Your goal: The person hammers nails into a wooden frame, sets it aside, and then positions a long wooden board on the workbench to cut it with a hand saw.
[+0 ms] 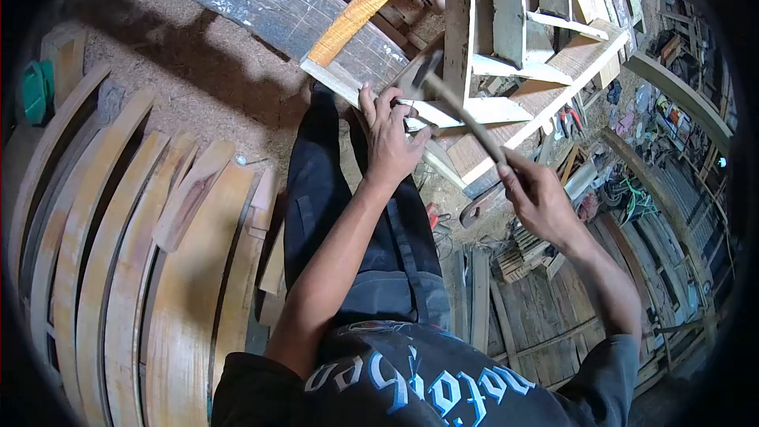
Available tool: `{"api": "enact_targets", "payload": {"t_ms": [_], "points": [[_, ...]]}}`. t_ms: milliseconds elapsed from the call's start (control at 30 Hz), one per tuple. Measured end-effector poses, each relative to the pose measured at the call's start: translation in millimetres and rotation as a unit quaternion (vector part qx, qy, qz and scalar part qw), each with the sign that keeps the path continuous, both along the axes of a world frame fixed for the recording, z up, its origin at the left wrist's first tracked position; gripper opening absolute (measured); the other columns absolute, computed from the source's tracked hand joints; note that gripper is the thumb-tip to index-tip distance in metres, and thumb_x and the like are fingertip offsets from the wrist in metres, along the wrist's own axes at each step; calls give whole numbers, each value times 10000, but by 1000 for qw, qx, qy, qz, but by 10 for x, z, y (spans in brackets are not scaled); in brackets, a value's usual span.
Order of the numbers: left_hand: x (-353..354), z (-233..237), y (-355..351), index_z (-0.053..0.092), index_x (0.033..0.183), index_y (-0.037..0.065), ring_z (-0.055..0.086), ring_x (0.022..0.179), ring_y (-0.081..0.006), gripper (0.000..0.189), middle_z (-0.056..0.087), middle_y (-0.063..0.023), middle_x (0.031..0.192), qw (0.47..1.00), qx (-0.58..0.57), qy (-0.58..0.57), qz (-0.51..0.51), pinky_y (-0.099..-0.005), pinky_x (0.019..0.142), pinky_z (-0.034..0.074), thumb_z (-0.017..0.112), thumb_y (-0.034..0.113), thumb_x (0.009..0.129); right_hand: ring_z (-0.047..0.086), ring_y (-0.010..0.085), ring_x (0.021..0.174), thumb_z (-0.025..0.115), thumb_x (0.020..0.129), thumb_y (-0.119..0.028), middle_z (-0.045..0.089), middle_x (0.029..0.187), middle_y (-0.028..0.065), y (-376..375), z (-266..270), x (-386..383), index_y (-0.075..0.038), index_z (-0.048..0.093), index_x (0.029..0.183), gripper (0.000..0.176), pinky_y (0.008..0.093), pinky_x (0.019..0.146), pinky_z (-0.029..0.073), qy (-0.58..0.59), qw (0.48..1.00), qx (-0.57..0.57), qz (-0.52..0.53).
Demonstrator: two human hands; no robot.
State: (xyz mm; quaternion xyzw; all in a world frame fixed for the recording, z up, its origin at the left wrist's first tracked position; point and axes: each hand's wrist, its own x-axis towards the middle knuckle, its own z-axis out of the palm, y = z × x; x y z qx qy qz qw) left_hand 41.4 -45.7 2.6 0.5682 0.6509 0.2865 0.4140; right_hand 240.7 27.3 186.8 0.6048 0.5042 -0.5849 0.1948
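My right hand (538, 198) is closed around the handle of a hammer (466, 119). The hammer slants up and left, and its dark head is just beyond my left fingers. My left hand (391, 138) has its fingers bent over a pale wooden rail (336, 81) at the near edge of a slatted wooden frame (545, 115). Whether a nail is between those fingers, I cannot make out. An orange-yellow board (364, 12) meets the rail's left end, and white-edged slats (507, 12) cross the frame.
Curved wooden pieces (194, 277) stand in a row at left. A worn dark plank (261, 0) crosses the top. Pliers with red handles (569, 121) lie right of the frame. Scrap wood and green cord (632, 199) clutter the right. A green container (35, 91) is far left.
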Motion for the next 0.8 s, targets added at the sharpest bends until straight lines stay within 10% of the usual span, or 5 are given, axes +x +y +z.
{"api": "enact_targets", "payload": {"t_ms": [167,400,467,800], "points": [[-57,167,56,581,1122,37,274,1396,-445,529,479,-195,1319,998,-13,51,-23,-617,1159,156,869,205,711,526,133,572,509,1061,-254,524,652,40,-201,-96,44,59,507,1358,431,322,539,458,15,989,-28,-146],[-595,491,717,253,1535,5,100,1512,-431,1294,186,-268,1597,975,-19,210,-74,-660,1187,56,908,569,573,588,134,681,508,1066,-280,596,826,83,-124,-65,92,73,500,1317,433,316,588,500,25,982,-50,-179],[-646,287,784,115,1584,5,-44,1532,-428,1509,5,-284,1642,924,-97,289,-229,-710,1161,-14,867,710,481,584,136,726,505,1067,-278,605,838,89,-144,-84,88,76,499,1321,436,307,628,499,22,987,-52,-149],[-696,148,751,66,1610,74,-143,1508,-471,1519,-99,-323,1625,906,-95,296,-287,-832,1047,-18,783,809,492,510,123,669,495,1070,-298,548,766,51,-165,-99,-32,54,494,1359,456,308,580,441,32,982,-17,-185]]}}
